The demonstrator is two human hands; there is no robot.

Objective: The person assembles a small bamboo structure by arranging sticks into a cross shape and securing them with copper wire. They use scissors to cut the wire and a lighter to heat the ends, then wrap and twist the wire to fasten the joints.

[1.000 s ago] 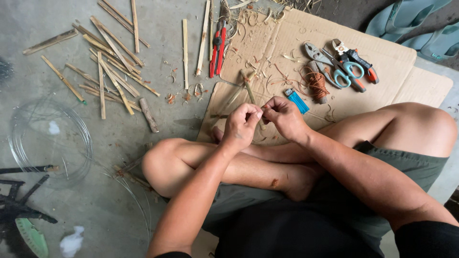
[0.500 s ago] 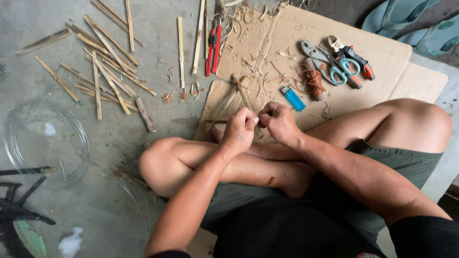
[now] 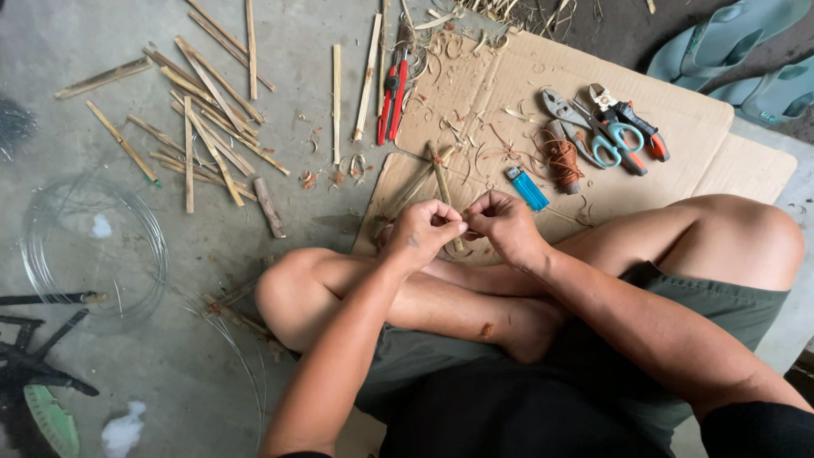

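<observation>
- The person sits cross-legged on the floor, both hands raised together just above the near edge of a flattened cardboard sheet [image 3: 678, 127].
- The left hand [image 3: 421, 235] is curled narrow, fingertips pinched on the lower end of a thin bamboo stick [image 3: 441, 178]; the stick rises tilted away from the hands, and a second stick seems to cross it — where they meet is partly hidden.
- The right hand [image 3: 506, 225] is also closed to a pinch, thumb and forefinger meeting the left fingertips on the same spot. Something fine may be held between them, but it is too small to tell.
- Step in hand, as I judge it: working the joint where the sticks meet, a binding or twisting kind of grip rather than a cut.
- What the next move calls for — steady counter-pressure from the left hand so the stick does not turn, and small, tight finger motion from the right.
- Just beyond the hands on the cardboard lie a blue lighter [image 3: 528, 187] and a spool of brown cord [image 3: 562, 161]; farther off, blue-handled scissors [image 3: 612, 146] and orange-handled pliers [image 3: 632, 123].
- Well apart on the left, cut bamboo strips [image 3: 203, 127] are scattered, with a coil of thin wire [image 3: 93, 246] and red-handled cutters [image 3: 393, 97].
</observation>
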